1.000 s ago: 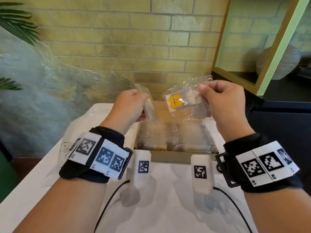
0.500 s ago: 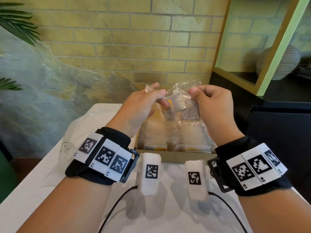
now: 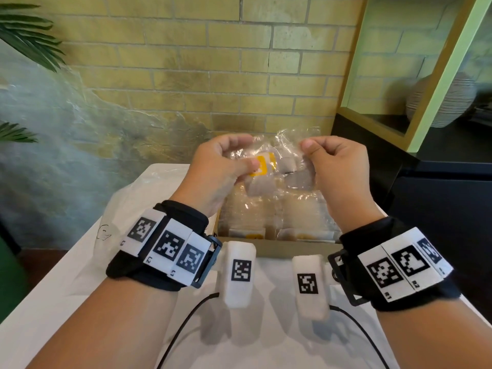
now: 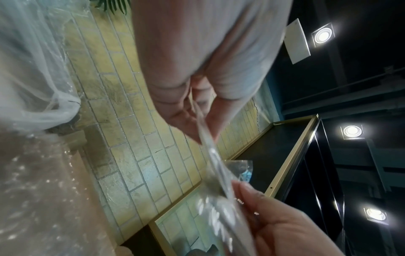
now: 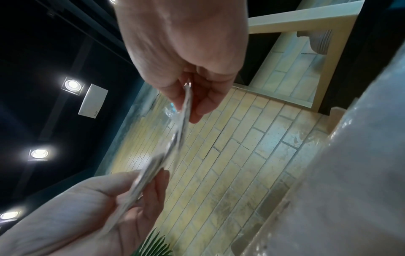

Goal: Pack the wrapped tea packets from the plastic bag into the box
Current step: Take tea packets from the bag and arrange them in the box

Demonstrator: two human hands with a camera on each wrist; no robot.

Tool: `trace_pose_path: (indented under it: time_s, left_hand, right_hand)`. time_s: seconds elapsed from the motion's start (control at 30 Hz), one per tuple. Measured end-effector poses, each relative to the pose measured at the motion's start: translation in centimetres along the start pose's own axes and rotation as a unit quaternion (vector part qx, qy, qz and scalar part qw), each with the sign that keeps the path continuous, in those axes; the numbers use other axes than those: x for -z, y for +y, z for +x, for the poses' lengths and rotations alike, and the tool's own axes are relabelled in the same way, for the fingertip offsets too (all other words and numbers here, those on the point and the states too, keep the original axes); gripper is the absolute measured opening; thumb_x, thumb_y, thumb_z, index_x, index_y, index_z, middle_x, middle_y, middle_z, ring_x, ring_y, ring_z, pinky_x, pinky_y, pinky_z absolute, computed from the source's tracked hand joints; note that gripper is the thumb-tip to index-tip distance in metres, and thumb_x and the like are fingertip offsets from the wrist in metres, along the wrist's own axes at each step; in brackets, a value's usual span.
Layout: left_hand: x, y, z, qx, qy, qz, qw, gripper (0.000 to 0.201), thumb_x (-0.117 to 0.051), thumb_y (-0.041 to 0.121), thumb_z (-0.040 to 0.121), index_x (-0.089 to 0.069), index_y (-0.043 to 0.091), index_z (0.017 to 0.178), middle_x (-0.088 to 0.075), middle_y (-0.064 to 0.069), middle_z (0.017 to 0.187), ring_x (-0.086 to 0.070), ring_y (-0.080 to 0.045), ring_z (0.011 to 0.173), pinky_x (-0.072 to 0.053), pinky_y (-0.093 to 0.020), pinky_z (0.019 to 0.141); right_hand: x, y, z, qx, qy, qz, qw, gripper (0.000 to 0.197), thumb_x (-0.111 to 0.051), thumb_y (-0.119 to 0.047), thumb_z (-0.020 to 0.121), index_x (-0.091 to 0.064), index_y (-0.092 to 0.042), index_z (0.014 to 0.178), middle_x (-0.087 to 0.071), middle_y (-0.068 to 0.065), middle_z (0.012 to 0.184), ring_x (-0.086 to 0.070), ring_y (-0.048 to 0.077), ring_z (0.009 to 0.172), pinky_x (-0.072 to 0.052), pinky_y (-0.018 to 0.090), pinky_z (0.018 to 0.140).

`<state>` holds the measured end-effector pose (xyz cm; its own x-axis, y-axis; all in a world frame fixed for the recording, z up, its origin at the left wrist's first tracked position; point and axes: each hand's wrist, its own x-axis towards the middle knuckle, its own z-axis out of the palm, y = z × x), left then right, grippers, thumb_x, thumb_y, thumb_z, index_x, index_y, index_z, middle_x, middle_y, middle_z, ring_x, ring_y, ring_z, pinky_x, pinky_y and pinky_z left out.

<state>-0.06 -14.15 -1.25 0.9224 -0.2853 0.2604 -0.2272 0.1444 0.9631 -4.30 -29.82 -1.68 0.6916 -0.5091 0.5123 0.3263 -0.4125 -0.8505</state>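
Both hands hold clear-wrapped tea packets (image 3: 266, 169) in the air above the open cardboard box (image 3: 279, 249); one packet shows a yellow label. My left hand (image 3: 246, 153) pinches the wrap's left side with thumb and fingers. My right hand (image 3: 310, 153) pinches its right top corner. In the left wrist view the left hand (image 4: 192, 107) pinches the wrap (image 4: 214, 164) edge-on. The right wrist view shows the right hand (image 5: 188, 100) pinching the same wrap (image 5: 171, 152). Rows of wrapped packets (image 3: 292, 230) lie in the box. How many packets the hands hold I cannot tell.
The box stands on a white table (image 3: 66, 288) against a brick wall. A clear plastic bag (image 3: 133, 206) lies left of the box, partly behind my left wrist. A dark cabinet (image 3: 439, 209) stands to the right, and plant leaves (image 3: 26, 35) hang at the far left.
The hands, apart a second ago with a packet in each, have come together over the box and dropped slightly. Both now pinch the yellow-labelled wrap.
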Motion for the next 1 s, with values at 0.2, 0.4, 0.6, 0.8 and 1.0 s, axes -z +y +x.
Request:
trace_pose_path:
  time_s: [0.2, 0.4, 0.6, 0.8, 1.0]
  left_hand:
    - [0.9, 0.6, 0.5, -0.066, 0.055, -0.066, 0.994, 0.042, -0.058, -0.015, 0.078, -0.057, 0.026, 0.089, -0.054, 0.006, 0.094, -0.054, -0.007, 0.087, -0.049, -0.034, 0.073]
    - [0.6, 0.1, 0.5, -0.072, -0.006, 0.009, 0.997, 0.048, -0.065, -0.012, 0.074, -0.055, 0.029, 0.097, -0.058, 0.005, 0.096, -0.055, -0.007, 0.088, -0.051, -0.031, 0.073]
    - [0.0, -0.3, 0.6, -0.062, 0.024, -0.018, 0.998, 0.046, -0.066, -0.006, 0.079, -0.048, 0.027, 0.107, -0.060, 0.000, 0.092, -0.058, -0.011, 0.082, -0.050, -0.021, 0.066]
    - [-0.2, -0.3, 0.3, -0.017, 0.012, 0.015, 1.000, 0.013, -0.061, 0.011, 0.088, -0.060, 0.018, 0.078, -0.061, -0.011, 0.089, -0.056, -0.024, 0.083, -0.051, -0.048, 0.084]
    - [0.4, -0.8, 0.9, -0.030, 0.005, 0.026, 0.999, 0.019, -0.057, 0.007, 0.090, -0.059, 0.020, 0.078, -0.061, -0.005, 0.086, -0.056, -0.016, 0.078, -0.047, -0.030, 0.071]
  right_hand:
    - [0.9, -0.7, -0.5, -0.070, -0.234, -0.172, 0.954, 0.008, -0.072, -0.019, 0.078, -0.072, -0.010, 0.079, -0.071, 0.006, 0.079, -0.068, 0.020, 0.077, -0.053, 0.026, 0.071]
    - [0.5, -1.2, -0.9, -0.012, -0.198, -0.136, 0.971, 0.006, -0.070, -0.029, 0.080, -0.068, -0.027, 0.075, -0.070, 0.000, 0.079, -0.062, 0.012, 0.070, -0.054, 0.028, 0.069]
    - [-0.2, -1.2, -1.0, 0.002, -0.156, -0.068, 0.985, 0.011, -0.066, -0.015, 0.084, -0.071, -0.015, 0.075, -0.066, 0.002, 0.070, -0.055, 0.004, 0.061, -0.048, 0.018, 0.060]
    - [-0.5, -0.8, -1.1, -0.015, -0.124, 0.053, 0.991, 0.014, -0.065, -0.009, 0.084, -0.069, -0.019, 0.075, -0.059, -0.020, 0.045, -0.052, -0.008, 0.046, -0.041, 0.007, 0.052]
    - [-0.5, -0.6, -1.0, -0.015, -0.141, 0.025, 0.990, 0.022, -0.063, -0.011, 0.086, -0.067, -0.030, 0.075, -0.063, -0.019, 0.053, -0.056, -0.008, 0.054, -0.045, 0.008, 0.055]
